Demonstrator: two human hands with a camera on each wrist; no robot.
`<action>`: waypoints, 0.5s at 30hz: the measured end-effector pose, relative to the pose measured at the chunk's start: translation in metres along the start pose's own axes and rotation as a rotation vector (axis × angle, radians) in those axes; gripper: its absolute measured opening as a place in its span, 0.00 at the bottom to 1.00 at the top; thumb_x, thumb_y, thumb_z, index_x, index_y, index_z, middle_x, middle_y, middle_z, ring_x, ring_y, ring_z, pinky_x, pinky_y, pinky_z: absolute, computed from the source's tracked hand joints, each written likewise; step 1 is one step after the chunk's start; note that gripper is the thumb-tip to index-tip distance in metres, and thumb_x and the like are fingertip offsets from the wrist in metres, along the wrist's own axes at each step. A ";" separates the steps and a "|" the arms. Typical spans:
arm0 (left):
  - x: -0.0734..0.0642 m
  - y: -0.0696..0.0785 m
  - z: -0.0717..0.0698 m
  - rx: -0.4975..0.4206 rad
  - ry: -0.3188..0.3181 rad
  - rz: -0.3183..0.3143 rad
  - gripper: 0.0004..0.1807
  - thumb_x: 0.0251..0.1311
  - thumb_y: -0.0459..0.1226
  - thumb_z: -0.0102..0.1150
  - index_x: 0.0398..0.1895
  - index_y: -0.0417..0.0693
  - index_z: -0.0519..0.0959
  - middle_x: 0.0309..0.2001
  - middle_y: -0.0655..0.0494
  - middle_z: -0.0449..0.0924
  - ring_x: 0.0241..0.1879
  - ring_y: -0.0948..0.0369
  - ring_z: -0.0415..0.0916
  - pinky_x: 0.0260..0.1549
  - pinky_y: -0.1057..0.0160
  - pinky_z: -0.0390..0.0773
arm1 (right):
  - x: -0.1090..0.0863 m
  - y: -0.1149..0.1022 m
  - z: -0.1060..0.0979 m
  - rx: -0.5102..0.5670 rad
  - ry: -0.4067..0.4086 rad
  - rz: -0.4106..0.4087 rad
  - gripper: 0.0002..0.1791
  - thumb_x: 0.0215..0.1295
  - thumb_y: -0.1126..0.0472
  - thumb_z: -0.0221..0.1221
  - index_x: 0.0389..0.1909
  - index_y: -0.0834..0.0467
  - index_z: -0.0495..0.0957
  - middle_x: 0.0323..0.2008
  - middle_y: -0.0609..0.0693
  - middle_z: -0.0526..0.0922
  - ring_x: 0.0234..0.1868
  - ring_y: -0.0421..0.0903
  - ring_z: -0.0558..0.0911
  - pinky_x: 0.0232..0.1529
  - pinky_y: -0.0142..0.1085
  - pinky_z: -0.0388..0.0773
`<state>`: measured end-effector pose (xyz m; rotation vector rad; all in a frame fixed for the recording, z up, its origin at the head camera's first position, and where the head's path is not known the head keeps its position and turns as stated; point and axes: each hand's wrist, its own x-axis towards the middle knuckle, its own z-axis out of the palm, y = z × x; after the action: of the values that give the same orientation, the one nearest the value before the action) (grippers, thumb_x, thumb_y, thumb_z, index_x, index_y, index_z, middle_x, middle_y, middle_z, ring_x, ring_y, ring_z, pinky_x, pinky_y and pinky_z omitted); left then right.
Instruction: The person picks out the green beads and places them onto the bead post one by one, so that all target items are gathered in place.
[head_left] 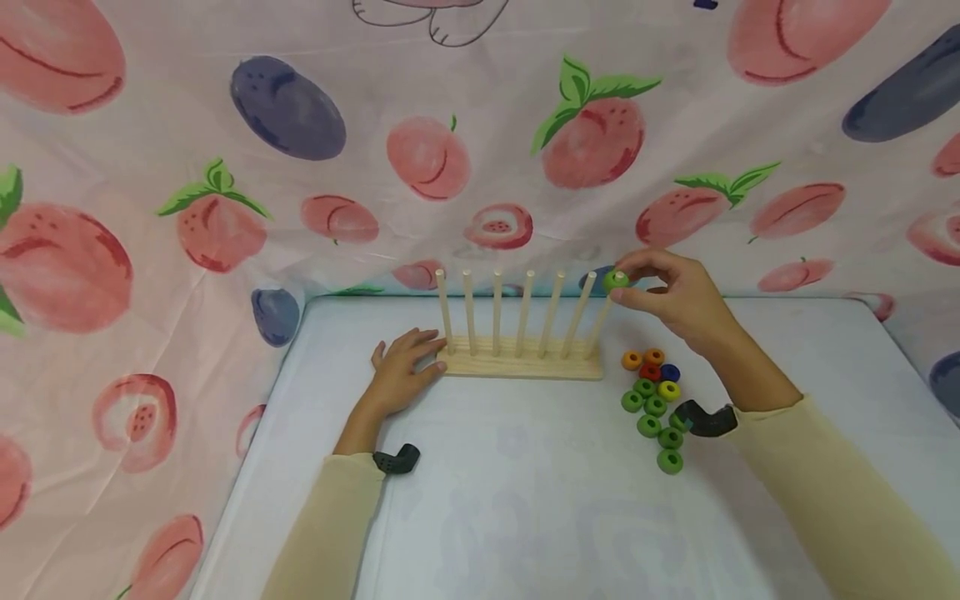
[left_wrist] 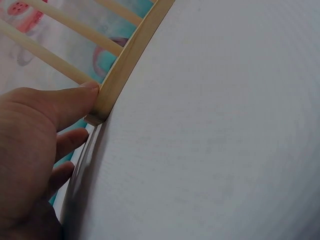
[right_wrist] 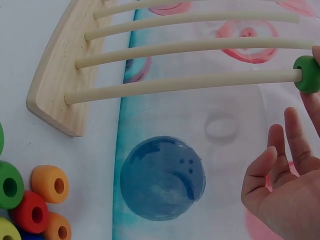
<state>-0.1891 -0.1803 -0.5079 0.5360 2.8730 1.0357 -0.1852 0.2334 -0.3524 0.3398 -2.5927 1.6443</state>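
A wooden peg rack [head_left: 517, 365] stands on the table, with several upright pegs on its flat base. My left hand [head_left: 405, 371] steadies its left end, the thumb and a finger on either side of the base. In the left wrist view, that thumb [left_wrist: 80, 100] presses against the base's corner. At the top of the rightmost peg [right_wrist: 190, 86], my right hand [head_left: 675, 296] pinches a green bead [head_left: 613, 282]. The peg's tip shows in the bead's hole. In the right wrist view, the hand's other fingers [right_wrist: 295, 135] are spread away from the bead.
Loose beads lie right of the rack: several green ones [head_left: 655, 406], orange ones [head_left: 632, 360], a red one [head_left: 649, 372], a blue one [head_left: 670, 372] and a yellow one [head_left: 669, 391]. Behind the white table [head_left: 525, 467] hangs a fruit-patterned cloth [head_left: 360, 83].
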 end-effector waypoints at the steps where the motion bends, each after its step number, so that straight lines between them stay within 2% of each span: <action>1: 0.000 0.000 0.000 -0.001 -0.002 -0.002 0.25 0.71 0.49 0.60 0.69 0.54 0.77 0.75 0.53 0.68 0.80 0.47 0.51 0.72 0.30 0.29 | 0.000 0.000 0.000 -0.003 0.000 0.004 0.16 0.64 0.62 0.70 0.51 0.60 0.82 0.42 0.34 0.83 0.51 0.45 0.76 0.43 0.30 0.76; 15: 0.000 -0.001 0.000 0.007 -0.007 -0.007 0.25 0.71 0.49 0.60 0.69 0.54 0.77 0.75 0.53 0.68 0.80 0.47 0.51 0.72 0.30 0.30 | 0.001 0.004 0.004 0.010 0.007 0.012 0.16 0.63 0.62 0.70 0.50 0.60 0.82 0.42 0.33 0.83 0.49 0.42 0.77 0.45 0.31 0.75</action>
<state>-0.1896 -0.1810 -0.5087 0.5282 2.8712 1.0212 -0.1870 0.2315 -0.3574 0.3183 -2.5869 1.6603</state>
